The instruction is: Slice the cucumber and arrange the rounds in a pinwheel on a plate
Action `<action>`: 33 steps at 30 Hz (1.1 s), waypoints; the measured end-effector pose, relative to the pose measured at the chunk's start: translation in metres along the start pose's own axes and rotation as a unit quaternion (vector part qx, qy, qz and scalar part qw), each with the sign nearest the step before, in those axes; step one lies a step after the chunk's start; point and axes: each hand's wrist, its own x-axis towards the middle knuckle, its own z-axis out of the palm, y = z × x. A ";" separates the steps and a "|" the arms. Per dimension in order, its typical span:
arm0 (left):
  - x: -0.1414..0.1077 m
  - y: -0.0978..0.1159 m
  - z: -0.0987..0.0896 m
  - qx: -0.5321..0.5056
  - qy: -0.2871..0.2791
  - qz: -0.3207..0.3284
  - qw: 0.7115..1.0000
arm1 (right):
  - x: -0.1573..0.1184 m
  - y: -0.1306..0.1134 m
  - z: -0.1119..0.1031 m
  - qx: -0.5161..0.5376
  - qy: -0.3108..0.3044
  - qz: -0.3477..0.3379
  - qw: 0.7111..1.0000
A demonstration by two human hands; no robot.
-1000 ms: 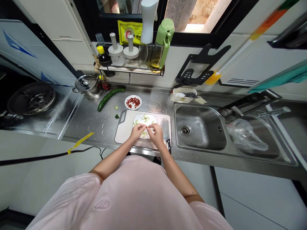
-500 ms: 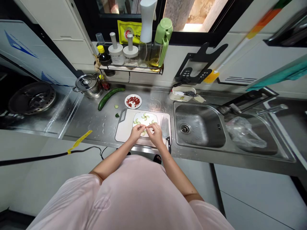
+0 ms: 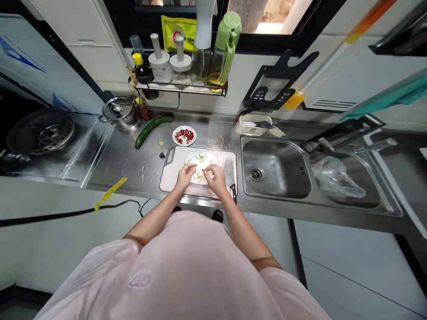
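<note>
A white plate [image 3: 209,156] with green cucumber slices in curved, flower-like groups rests on a pale cutting board [image 3: 170,178]. My left hand [image 3: 185,176] is over the plate's left side, thumb and fingertips pressed together; whatever they hold is too small to make out. Over the right side, my right hand [image 3: 215,178] pinches a tiny red piece [image 3: 203,170]. The hands are apart. Behind the board, a small round plate [image 3: 175,137] holds chopped red pieces. A knife [image 3: 229,171] lies on the board's right, partly behind my right hand.
Left of the board are a cucumber [image 3: 151,130], a cucumber end [image 3: 162,155] and a lidded pot [image 3: 121,114]. The sink [image 3: 276,171] is at the right, with a plastic bag [image 3: 336,178]. A condiment shelf [image 3: 182,89] hangs behind.
My hands have moved apart from their meeting point over the plate, my left hand shifting left. A red piece now shows at my right fingertips. The view has tilted slightly.
</note>
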 end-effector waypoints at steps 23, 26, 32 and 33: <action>0.011 -0.030 -0.007 0.490 -0.030 0.097 0.866 | -0.003 0.032 0.030 -0.222 -0.196 0.000 0.955; 0.011 -0.029 -0.003 0.513 -0.037 0.081 0.854 | -0.003 0.034 0.031 -0.228 -0.200 -0.007 0.953; 0.013 -0.032 0.002 0.541 -0.041 0.075 0.837 | -0.004 0.035 0.032 -0.241 -0.196 -0.008 0.951; 0.013 -0.033 0.003 0.543 -0.042 0.076 0.835 | -0.004 0.035 0.033 -0.242 -0.195 -0.009 0.951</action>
